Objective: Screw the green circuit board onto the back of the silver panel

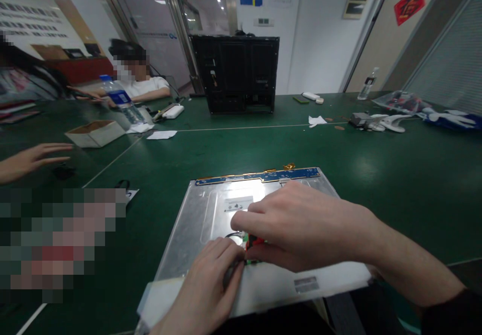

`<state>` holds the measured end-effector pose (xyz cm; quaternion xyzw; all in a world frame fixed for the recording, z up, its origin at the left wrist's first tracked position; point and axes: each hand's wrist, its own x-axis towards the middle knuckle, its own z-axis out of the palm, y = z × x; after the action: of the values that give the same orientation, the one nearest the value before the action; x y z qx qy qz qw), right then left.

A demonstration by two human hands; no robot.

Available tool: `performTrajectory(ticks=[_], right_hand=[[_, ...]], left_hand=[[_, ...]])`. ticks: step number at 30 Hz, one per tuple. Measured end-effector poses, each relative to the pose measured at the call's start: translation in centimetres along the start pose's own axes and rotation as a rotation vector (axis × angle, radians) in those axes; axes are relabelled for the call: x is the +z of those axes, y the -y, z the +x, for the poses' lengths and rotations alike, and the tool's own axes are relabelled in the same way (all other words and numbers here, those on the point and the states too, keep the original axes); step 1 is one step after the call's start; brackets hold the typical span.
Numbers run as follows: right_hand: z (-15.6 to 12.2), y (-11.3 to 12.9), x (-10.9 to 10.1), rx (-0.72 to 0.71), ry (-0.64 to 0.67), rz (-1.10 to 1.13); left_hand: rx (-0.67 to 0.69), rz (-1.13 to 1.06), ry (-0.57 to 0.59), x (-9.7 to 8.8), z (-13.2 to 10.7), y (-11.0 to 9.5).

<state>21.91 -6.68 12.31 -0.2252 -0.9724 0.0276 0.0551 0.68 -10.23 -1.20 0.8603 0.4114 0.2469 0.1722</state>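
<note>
A flat silver metal panel, like the back of a display, lies before me with a blue circuit strip along its far edge. My right hand reaches over its middle, fingers closed around a red and black object, mostly hidden, that looks like a tool handle. Beneath it a small green circuit board shows in part, with dark wires beside it. Close to that board, my left hand has its fingertips pressed together. Whatever they pinch is hidden.
Across the green table stands a black screen housing. An open box and a water bottle are at left, near another person's hand. Grey and white parts and a plastic bag lie at right.
</note>
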Motion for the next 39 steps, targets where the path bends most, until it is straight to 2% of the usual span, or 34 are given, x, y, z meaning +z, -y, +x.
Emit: performTrajectory(ticks=[9, 39], right_hand=[[-0.4, 0.15, -0.05, -0.018, -0.013, 0.046], [-0.02, 0.02, 0.18, 0.007, -0.007, -0.003]], left_hand=[[0.011, 0.01, 0.005, -0.13, 0.19, -0.25], [0.013, 0.001, 0.019, 0.22, -0.01, 0.04]])
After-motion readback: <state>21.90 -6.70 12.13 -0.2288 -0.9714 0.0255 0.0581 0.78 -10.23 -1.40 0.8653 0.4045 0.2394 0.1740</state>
